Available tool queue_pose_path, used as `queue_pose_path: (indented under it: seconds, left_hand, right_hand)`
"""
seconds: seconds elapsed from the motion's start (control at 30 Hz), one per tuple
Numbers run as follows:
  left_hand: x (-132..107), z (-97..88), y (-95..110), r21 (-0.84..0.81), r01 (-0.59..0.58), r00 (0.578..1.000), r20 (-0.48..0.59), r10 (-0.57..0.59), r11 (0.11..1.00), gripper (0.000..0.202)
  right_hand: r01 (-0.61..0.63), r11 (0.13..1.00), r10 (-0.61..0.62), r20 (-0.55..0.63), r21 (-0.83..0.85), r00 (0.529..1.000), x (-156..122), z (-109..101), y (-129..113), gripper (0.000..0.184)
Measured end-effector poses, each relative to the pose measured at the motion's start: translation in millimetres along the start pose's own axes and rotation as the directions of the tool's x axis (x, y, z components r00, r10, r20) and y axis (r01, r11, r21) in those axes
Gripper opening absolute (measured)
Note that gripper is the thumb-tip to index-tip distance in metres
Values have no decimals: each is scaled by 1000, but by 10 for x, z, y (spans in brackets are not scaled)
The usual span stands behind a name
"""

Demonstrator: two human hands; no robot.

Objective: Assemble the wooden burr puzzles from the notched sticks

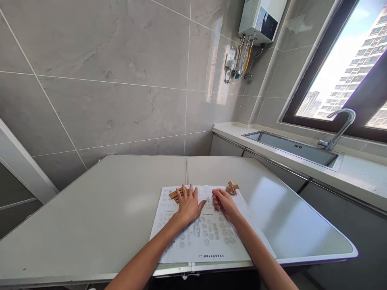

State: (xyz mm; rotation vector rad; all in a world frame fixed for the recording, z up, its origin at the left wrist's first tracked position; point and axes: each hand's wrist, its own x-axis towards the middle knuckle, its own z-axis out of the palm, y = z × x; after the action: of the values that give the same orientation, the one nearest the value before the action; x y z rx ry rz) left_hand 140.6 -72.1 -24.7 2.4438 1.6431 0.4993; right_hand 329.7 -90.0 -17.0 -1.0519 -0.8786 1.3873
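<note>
Your left hand (188, 204) covers part of the wooden sticks (178, 193), so you can't count them. The print on the instruction sheet (208, 235) is way too small to read, and your hands hide its middle. Can't tell if your right hand (224, 202) is pinching anything. Both forearms run off the bottom edge.

Bright window (341, 68) daylight, tabletop (272, 205) glare, wide-angle edge distortion.

A home kitchen is indicated. A sink (294, 150) with a tap (338, 129) is set below the window (347, 64); a wall-mounted water heater (261, 18) is seen left of the sink, on grey tiles.
</note>
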Motion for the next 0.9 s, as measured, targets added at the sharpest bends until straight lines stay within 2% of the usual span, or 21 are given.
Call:
queue_pose_path:
  seconds: [0.23, 0.3, 0.37, 0.47, 0.53, 0.7, 0.8, 0.9]
  left_hand:
    - [-49, -13, 83, -74, -212, 977, 15, 213, 975, 59]
    - [-34, -53, 115, -123, -273, 962, -20, 273, 954, 52]
    - [9, -120, 126, -152, -293, 955, -99, 281, 944, 45]
    - [107, -241, 53, -131, -217, 951, -251, 179, 967, 40]
    - [175, -307, -61, -98, -136, 946, -307, 100, 986, 37]
    - [287, -378, -366, 3, 1, 939, -345, 0, 1000, 34]
    - [300, -375, -437, 32, 39, 939, -343, -26, 999, 35]
    - [294, -346, -441, 43, 35, 944, -329, -19, 998, 35]
  right_hand:
    - [3, 1000, -3, 3, -7, 1000, 41, -23, 58, 38]
    - [9, 1000, -9, 11, -10, 1000, 40, -26, 60, 37]
    - [13, 1000, -13, 10, -12, 1000, 34, -22, 51, 37]
    - [14, 1000, -14, -1, -25, 1000, 23, -5, 34, 39]
    - [34, 998, -34, -2, -52, 999, 18, 11, 32, 41]
    - [116, 954, -113, 25, -277, 993, -17, 63, 42, 40]
    - [251, 861, -250, 62, -441, 966, -54, 93, 27, 31]
    - [361, 767, -345, 132, -530, 929, -78, 112, 12, 21]
